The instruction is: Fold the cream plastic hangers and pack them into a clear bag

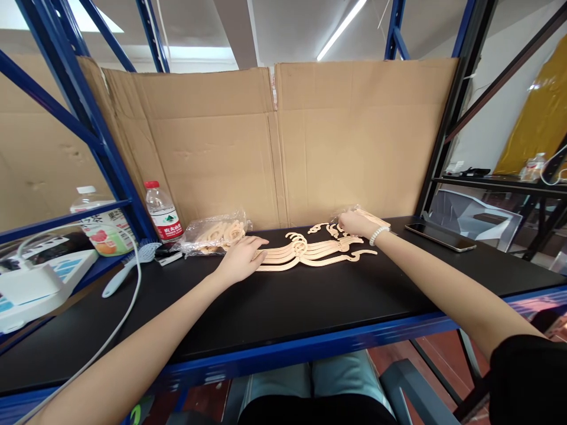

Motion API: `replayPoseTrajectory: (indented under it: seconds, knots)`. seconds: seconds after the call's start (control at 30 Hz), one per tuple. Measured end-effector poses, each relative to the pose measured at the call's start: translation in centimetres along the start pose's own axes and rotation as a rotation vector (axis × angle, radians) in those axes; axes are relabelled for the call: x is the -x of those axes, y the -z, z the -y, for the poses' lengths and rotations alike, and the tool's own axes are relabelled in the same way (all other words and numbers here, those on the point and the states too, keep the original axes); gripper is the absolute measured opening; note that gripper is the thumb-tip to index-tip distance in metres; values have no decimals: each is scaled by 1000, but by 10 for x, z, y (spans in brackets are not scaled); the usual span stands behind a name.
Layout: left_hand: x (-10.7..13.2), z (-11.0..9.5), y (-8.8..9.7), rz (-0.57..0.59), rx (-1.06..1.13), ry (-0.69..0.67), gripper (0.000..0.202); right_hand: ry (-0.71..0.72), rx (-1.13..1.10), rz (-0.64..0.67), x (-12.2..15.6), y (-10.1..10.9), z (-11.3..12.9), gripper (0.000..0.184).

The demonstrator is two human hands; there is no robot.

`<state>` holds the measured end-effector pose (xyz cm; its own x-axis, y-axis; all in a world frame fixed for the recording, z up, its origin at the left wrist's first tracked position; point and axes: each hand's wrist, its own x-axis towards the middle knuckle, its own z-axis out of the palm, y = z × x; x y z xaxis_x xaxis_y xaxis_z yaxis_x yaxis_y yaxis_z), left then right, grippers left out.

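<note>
Several pale carved wooden scroll pieces (305, 252) lie lined up on the black tabletop (283, 307), with curled ornaments at their middle. My left hand (243, 258) rests flat over their left ends, fingers stretched out. At the far right end, my right hand (358, 224), with a beaded bracelet (377, 235) at its wrist, has its fingers curled down. What these fingers hold is hidden. Clear plastic wrap (348, 211) and more wooden pieces show behind and beside this hand. Small curled wooden pieces (318, 228) lie just left of it.
A clear bag of wooden carvings (217, 234) lies behind my left hand, near a red-capped water bottle (163, 211). A pale-blue brush (130, 268), white cable (135, 283) and power strip (39, 289) are at left. A phone (440, 236) lies at right. Cardboard (212, 153) stands behind.
</note>
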<state>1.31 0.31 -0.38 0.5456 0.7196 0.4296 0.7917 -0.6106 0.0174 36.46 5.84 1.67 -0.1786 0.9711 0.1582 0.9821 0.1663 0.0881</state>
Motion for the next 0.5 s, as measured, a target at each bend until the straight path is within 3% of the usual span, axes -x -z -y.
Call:
replayPoseTrajectory:
  seconds: [0.3, 0.5]
  knots:
    - [-1, -3, 2, -3, 2, 15, 36, -190, 60, 69, -18, -10, 17, 33]
    - [-2, 1, 11, -97, 29, 58, 34, -257, 53, 39, -17, -15, 19, 39]
